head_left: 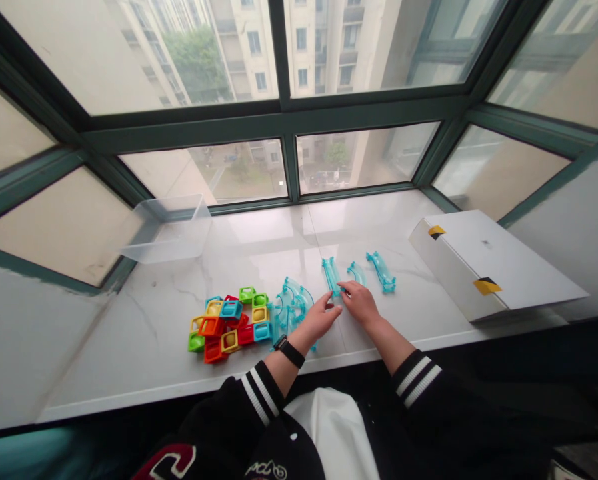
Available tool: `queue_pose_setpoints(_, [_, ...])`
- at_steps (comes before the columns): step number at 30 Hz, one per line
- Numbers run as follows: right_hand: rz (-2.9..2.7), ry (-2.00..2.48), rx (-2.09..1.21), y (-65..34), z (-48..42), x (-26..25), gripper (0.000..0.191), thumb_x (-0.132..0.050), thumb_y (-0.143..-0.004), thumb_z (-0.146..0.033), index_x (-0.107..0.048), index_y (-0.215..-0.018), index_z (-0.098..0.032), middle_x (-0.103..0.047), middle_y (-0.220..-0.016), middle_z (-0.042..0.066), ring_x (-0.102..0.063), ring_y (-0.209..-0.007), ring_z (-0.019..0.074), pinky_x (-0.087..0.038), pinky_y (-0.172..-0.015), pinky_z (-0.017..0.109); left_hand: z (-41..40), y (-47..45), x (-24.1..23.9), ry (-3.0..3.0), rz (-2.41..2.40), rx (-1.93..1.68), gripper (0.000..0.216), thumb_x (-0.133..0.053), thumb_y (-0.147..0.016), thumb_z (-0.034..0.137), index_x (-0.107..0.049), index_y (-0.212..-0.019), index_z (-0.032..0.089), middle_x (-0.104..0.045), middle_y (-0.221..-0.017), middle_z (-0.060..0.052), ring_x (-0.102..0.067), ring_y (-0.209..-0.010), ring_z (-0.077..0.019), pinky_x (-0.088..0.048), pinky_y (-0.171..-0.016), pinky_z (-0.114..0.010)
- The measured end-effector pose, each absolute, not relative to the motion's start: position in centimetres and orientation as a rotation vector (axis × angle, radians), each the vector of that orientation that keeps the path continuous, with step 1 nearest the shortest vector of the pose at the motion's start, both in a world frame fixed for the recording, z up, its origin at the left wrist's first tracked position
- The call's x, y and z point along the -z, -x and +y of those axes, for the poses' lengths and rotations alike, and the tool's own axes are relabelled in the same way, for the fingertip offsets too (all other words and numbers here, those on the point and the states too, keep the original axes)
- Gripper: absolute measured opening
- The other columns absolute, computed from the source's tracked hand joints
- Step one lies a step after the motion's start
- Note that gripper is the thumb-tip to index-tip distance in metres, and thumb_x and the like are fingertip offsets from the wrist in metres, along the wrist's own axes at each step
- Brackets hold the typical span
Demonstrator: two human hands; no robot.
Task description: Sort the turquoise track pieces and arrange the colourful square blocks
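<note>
A straight, clear blue plastic track piece (331, 272) lies on the white sill in front of my hands. At its near end, my right hand (361, 303) has its fingers bent and closed on the right edge. My left hand (323, 319), with a black watch on the wrist, reaches the same end from the left. Its thumb and forefinger are apart, and the forefinger is at the track's end. Just beyond my right hand lies a curved blue track piece (357, 272), partly hidden by it. A wavy blue track piece (381, 272) rests farther right.
Several curved blue track pieces (293, 300) lie in a heap left of my left hand. Beside them is a pile of coloured hollow blocks (230, 327). A clear plastic bin (173, 250) stands back left, a white box (496, 263) at right. Windows (289, 120) close off the back.
</note>
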State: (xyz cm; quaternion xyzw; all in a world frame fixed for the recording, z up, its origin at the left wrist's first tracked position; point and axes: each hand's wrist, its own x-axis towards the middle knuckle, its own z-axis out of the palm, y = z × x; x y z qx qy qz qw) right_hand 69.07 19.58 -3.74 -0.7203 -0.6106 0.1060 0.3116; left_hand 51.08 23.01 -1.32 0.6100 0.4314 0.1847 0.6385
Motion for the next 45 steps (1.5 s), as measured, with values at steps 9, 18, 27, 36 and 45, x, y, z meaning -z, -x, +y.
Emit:
queue_pose_setpoints(9, [-1.604,1.935,-0.304,-68.97,19.83,3.59,0.034,-0.059,-0.093,-0.011,-0.075,-0.121,-0.021,-0.076,-0.115,0.009,-0.070,-0.105,0.0228,-0.054,-0.098,0.035,22.96,-51.17,1.25,-1.380,0.981,-0.418,0.070,-0.072,-0.092,0.031,-0.047,-0.156,0.015,-0.051,-0.159,-0.018,-0.058,-0.135,-0.0290,-0.047,-0.113,-0.042])
queue_pose_setpoints(18, [-1.594,1.922,-0.296,-68.92,20.32,3.55,0.035,-0.060,-0.092,-0.012,-0.076,-0.121,-0.022,-0.076,-0.113,0.008,-0.071,-0.098,0.0217,-0.055,-0.096,0.035,23.02,-51.21,1.62,-1.352,0.988,-0.443,0.076,-0.076,-0.088,0.033,-0.048,-0.156,0.016,-0.051,-0.157,-0.020,-0.060,-0.131,-0.0293,-0.050,-0.108,-0.041])
queue_pose_setpoints(27, [-1.605,1.919,-0.301,-68.66,20.38,3.34,0.034,-0.059,-0.092,-0.012,-0.076,-0.120,-0.022,-0.077,-0.112,0.008,-0.071,-0.095,0.0208,-0.055,-0.095,0.034,22.99,-51.30,1.34,-1.332,1.007,-0.431,0.075,-0.076,-0.088,0.032,-0.049,-0.155,0.017,-0.059,-0.149,-0.020,-0.059,-0.132,-0.0296,-0.049,-0.108,-0.042])
queue_pose_setpoints(36, [-1.603,1.927,-0.334,-68.68,20.33,2.94,0.033,-0.061,-0.092,-0.012,-0.075,-0.120,-0.021,-0.075,-0.112,0.008,-0.070,-0.091,0.0197,-0.055,-0.093,0.033,22.83,-50.99,0.77,-1.316,0.993,-0.414,0.078,-0.077,-0.088,0.037,-0.046,-0.157,0.017,-0.061,-0.145,-0.021,-0.059,-0.132,-0.0298,-0.051,-0.106,-0.042])
queue_pose_setpoints(45, [-1.596,1.937,-0.344,-68.83,20.35,3.33,0.031,-0.060,-0.093,-0.014,-0.075,-0.120,-0.021,-0.071,-0.112,0.007,-0.069,-0.087,0.0183,-0.055,-0.089,0.032,22.95,-51.02,1.13,-1.270,0.981,-0.406,0.080,-0.078,-0.088,0.042,-0.046,-0.157,0.020,-0.064,-0.138,-0.019,-0.064,-0.122,-0.0271,-0.053,-0.103,-0.041])
